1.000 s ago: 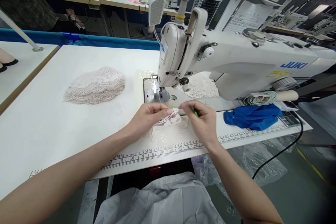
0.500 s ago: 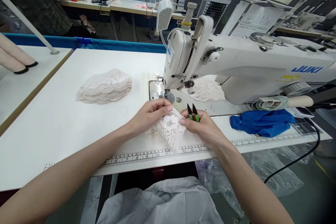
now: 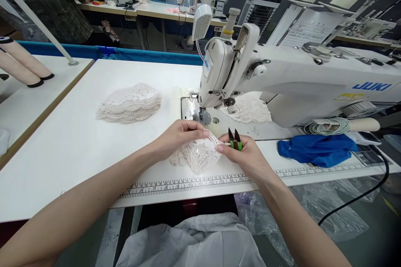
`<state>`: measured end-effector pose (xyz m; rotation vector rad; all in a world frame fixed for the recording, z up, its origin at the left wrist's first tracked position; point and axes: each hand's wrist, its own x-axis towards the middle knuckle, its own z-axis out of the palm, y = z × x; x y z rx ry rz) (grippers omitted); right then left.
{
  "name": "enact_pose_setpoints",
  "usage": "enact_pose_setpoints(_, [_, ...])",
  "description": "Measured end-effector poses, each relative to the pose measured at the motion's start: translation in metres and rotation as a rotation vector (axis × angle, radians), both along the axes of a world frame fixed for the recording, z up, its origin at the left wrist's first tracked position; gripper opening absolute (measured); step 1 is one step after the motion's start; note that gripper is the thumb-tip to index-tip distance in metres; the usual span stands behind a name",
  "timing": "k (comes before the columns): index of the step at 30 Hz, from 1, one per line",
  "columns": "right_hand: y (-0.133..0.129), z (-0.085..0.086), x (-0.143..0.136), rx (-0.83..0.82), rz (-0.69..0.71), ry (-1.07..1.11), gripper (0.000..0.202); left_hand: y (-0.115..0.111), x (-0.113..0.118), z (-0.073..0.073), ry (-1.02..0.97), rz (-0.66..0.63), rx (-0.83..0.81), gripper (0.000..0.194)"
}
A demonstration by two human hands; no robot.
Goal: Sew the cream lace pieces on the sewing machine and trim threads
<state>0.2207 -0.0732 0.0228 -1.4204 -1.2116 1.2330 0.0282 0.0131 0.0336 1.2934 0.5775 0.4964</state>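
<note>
My left hand (image 3: 184, 137) is pinching the lace (image 3: 200, 155) by its upper edge, thumb and forefinger together, while my right hand (image 3: 246, 156) is clamping its right end between thumb and fingertip. That hand is also carrying the snips (image 3: 239, 145), their blades pointing up and standing apart. The lace is spreading below my fingers near the table's (image 3: 62, 146) front edge, just behind the ruler (image 3: 188, 185) marked along it; whether its lower part is touching the top, I cannot tell. From its look I am judging it light, limp and easily snagged, its holes at risk from a blade. I am favouring the border for holding, with little pull. A stack (image 3: 130, 104) is lying between the table's left edge and the machine (image 3: 282, 66).
</note>
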Motion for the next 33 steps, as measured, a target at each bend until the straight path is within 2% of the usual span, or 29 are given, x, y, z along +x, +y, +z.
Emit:
enact_pose_setpoints(4, [-0.001, -0.001, 0.0, 0.001, 0.016, -0.017, 0.035, -0.001, 0.0, -0.002, 0.007, 0.058, -0.031, 0.021])
enact_pose_setpoints(11, [-0.001, -0.004, 0.002, 0.008, 0.018, -0.039, 0.038, 0.0, 0.0, -0.002, 0.01, 0.059, -0.057, 0.025])
enact_pose_setpoints(17, [-0.003, -0.007, 0.002, 0.03, -0.045, -0.014, 0.039, 0.0, 0.0, -0.005, -0.011, 0.052, -0.093, 0.025])
enact_pose_setpoints(29, [-0.004, 0.001, 0.002, 0.14, -0.139, 0.016, 0.033, 0.002, 0.0, -0.009, -0.054, 0.07, -0.167, 0.02])
enact_pose_setpoints(31, [-0.004, 0.002, 0.001, 0.158, -0.145, -0.006, 0.032, 0.003, -0.001, -0.01, -0.007, 0.025, -0.118, 0.025])
enact_pose_setpoints(33, [-0.003, 0.004, -0.002, 0.167, -0.123, -0.052, 0.031, 0.003, -0.001, -0.009, 0.091, -0.065, 0.009, 0.03])
